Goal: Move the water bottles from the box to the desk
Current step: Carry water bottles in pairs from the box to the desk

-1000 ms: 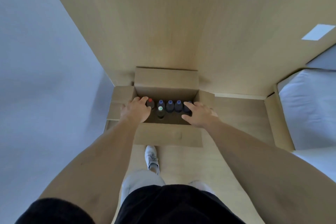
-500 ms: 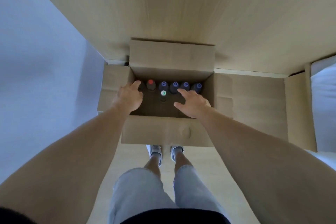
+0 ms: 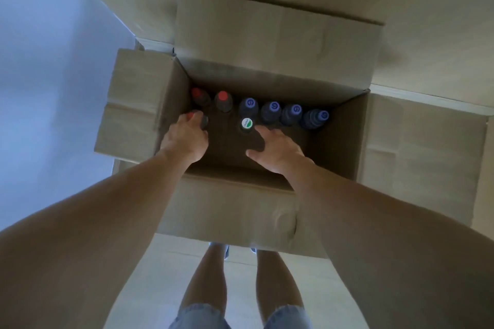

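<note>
The left hand (image 3: 187, 136) has dropped onto a red-capped bottle (image 3: 196, 118), fingers curling round its top; the right hand (image 3: 275, 148), fingers spread, now nears the green-and-white-capped bottle (image 3: 246, 125). All bottles still stand inside the cardboard box (image 3: 133, 104), so lifting out is about to begin.

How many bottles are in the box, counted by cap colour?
Red caps: 3
Blue caps: 4
White and green cap: 1
Total: 8 bottles in the cardboard box.
</note>
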Demonstrator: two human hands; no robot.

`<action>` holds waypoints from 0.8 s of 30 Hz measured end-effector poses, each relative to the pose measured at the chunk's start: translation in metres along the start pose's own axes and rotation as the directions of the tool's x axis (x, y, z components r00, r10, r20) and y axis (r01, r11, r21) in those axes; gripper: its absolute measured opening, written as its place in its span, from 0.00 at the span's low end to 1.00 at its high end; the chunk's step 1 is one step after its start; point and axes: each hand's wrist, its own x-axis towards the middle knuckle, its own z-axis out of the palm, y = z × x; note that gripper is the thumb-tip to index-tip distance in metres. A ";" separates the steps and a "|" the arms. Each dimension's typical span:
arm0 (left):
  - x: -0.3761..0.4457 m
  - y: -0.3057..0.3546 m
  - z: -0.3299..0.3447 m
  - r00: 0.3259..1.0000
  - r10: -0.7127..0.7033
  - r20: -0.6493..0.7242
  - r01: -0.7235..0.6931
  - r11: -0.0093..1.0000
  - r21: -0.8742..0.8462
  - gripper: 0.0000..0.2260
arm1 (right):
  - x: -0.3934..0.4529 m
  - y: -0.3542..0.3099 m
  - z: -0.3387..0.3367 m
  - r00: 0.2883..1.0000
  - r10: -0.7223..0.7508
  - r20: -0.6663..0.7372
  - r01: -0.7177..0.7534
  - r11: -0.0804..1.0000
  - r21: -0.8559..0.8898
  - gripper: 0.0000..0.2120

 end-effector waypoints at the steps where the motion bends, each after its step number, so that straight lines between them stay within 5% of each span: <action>1: 0.009 -0.002 0.008 1.000 -0.011 0.003 0.011 1.000 -0.005 0.20 | 0.011 0.002 0.005 1.000 -0.006 -0.002 0.006 1.000 0.011 0.36; 10: 0.080 -0.007 0.055 0.994 -0.103 0.030 0.102 0.994 0.035 0.28 | 0.089 0.013 0.047 0.982 -0.122 -0.142 0.129 0.991 0.041 0.41; 19: 0.110 -0.019 0.071 0.993 -0.119 0.012 0.116 0.983 0.140 0.18 | 0.128 0.021 0.058 0.977 -0.198 -0.083 0.196 0.980 -0.026 0.45; 24: 0.118 -0.016 0.073 0.997 -0.075 0.000 0.074 0.990 0.116 0.14 | 0.141 0.019 0.062 0.958 -0.233 -0.165 0.226 0.972 -0.065 0.40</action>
